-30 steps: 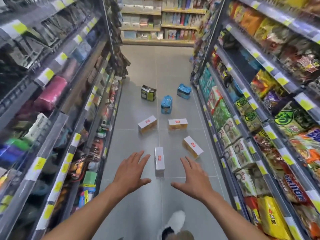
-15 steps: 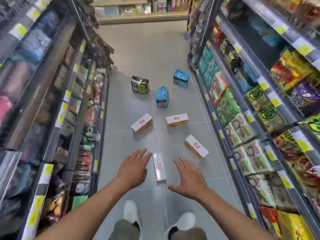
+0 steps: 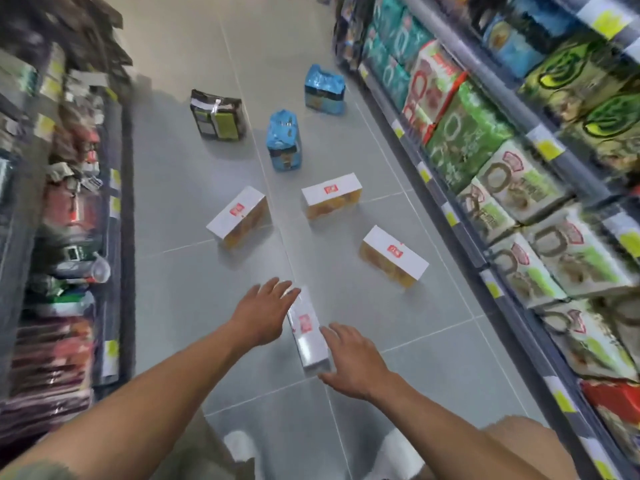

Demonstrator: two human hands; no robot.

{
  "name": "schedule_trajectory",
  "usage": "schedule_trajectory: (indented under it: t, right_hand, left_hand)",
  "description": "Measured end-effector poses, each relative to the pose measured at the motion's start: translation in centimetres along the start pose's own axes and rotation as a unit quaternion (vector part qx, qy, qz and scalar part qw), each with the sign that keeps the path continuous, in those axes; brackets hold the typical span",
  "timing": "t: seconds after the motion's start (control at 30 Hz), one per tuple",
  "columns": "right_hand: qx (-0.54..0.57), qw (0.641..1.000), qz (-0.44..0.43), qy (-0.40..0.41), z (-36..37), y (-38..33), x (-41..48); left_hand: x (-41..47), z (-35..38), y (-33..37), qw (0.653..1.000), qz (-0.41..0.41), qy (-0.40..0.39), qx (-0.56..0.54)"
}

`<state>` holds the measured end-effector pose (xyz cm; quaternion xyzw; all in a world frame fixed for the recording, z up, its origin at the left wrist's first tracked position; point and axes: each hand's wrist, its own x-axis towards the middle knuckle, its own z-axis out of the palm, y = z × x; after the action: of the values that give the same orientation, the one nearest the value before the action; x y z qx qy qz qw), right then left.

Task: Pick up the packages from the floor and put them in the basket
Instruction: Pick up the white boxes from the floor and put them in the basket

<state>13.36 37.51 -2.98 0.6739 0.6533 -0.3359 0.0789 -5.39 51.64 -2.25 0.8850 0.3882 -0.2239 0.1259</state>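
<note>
Shop aisle, grey tiled floor (image 3: 180, 188) between stocked shelves (image 3: 519, 188) on both sides. Seven packages down there: dark bag (image 3: 217, 116) and two blue bags (image 3: 323, 90) (image 3: 284, 142) farthest off, three white boxes (image 3: 239, 216) (image 3: 331, 199) (image 3: 393, 258) in the middle ground, nearest white box (image 3: 308, 329) just ahead of the feet. No basket in view. Nearest box lying flat, long axis running away from the body, tilted slightly leftward at the far end. Left hand (image 3: 263, 311) spread wide, empty, flanking the far left edge; right hand (image 3: 349, 362) spread wide, empty, at the near right edge, thumb by the near corner. Both about equally close, touching or nearly so; likely a two-sided squeeze across the short width next.
</note>
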Motion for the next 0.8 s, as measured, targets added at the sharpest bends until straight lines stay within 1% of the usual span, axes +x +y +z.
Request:
schedule_trajectory:
  t: [0.2,0.33,0.4,0.5,0.57,0.73,0.8]
  right_hand:
    - [-0.062,0.998,-0.014,-0.020,10.5,3.6,9.2]
    - [-0.092,0.995,-0.027,-0.041,15.6,4.4,12.5]
    - [-0.103,0.993,-0.032,-0.046,17.2,4.8,13.3]
    - [-0.133,0.990,-0.033,-0.044,18.7,5.4,13.7]
    - [-0.144,0.988,-0.017,-0.052,19.0,6.0,13.8]
    - [-0.173,0.981,0.048,-0.070,18.0,8.1,13.9]
    - [-0.167,0.981,0.074,-0.062,17.3,8.2,14.5]
  left_hand:
    - [8.4,11.2,-1.8,0.999,0.016,-0.024,0.024]
    - [12.1,16.0,-2.1,0.996,0.075,-0.018,0.049]
    - [13.2,17.7,-1.9,0.995,0.079,-0.023,0.056]
    - [13.8,19.4,-2.1,0.995,0.052,-0.061,0.063]
    - [13.5,20.0,-2.4,0.994,0.042,-0.078,0.063]
    - [10.9,20.4,-1.9,0.993,0.048,-0.068,0.080]
    - [10.5,20.8,-1.9,0.995,0.052,-0.044,0.074]
